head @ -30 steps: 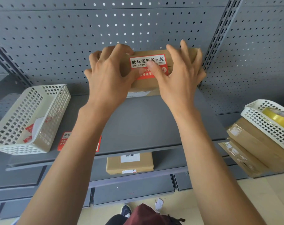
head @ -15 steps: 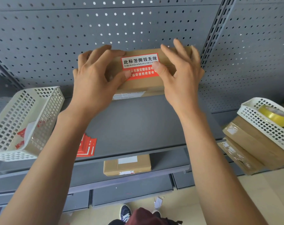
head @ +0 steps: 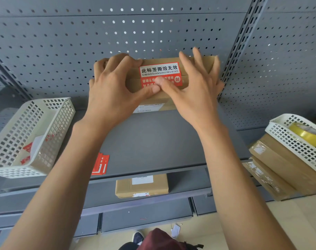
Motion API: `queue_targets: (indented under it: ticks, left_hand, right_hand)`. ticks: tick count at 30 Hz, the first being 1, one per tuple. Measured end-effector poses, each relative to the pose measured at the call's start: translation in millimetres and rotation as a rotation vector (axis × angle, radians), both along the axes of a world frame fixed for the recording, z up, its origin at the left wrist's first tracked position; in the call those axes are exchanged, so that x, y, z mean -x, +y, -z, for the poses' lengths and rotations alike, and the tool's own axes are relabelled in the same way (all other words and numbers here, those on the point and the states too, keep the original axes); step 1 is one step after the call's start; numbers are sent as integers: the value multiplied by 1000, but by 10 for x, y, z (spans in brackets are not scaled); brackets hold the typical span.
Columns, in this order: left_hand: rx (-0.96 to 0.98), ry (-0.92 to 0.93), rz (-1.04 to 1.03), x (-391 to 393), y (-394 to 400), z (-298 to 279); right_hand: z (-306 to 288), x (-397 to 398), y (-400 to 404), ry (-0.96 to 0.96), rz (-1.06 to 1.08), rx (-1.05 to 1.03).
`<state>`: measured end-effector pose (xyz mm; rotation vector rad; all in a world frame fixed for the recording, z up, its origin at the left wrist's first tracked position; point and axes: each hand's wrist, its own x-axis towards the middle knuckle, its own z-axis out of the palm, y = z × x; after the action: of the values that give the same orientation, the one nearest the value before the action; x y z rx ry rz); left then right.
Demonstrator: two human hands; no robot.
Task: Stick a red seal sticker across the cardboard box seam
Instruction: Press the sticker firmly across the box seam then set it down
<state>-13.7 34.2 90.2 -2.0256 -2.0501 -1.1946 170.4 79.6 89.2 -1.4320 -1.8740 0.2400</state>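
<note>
cardboard box (head: 197, 63): on grey shelf (head: 153, 141), back against pegboard wall (head: 63, 42), seam runs sideways across its facing side
red seal sticker (head: 160, 73): stuck across the seam, white band with black print above it, red part below, partly covered by thumbs
left hand (head: 112, 87): fingers spread, draped over box's left end, thumb tip pressing on sticker's lower left; not clenched around anything
right hand (head: 195, 92): fingers splayed over box's right end, thumb on sticker's lower middle, touching left thumb; flat press, no grip
left basket (head: 50, 123): white lattice, tilted, left end of shelf, red-and-white scraps inside
spare stickers (head: 100, 164): small red stack on shelf just right of the left basket, partly behind left forearm
second box (head: 142, 185): on lower shelf under the hands, white label on top
right side: white basket (head: 287, 136) with yellow tape roll (head: 308, 132) inside, sitting on stacked taped boxes (head: 272, 163)
floor: dark shoe (head: 138, 238) at bottom edge
</note>
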Motion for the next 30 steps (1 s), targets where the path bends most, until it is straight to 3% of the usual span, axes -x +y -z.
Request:
queue_targets:
  ticks: [19,24,30]
  left_hand:
    - [104,-100,102,143,8,-54]
    - [20,-215,-6,-11,-9,-73]
    - [-70,-228,-193,-303,34,-86]
  right_hand:
    - [7,-239,147,234,-141,21]
    - [-67,-275,148,388,-145,74]
    - [8,206,1,14,158,-47]
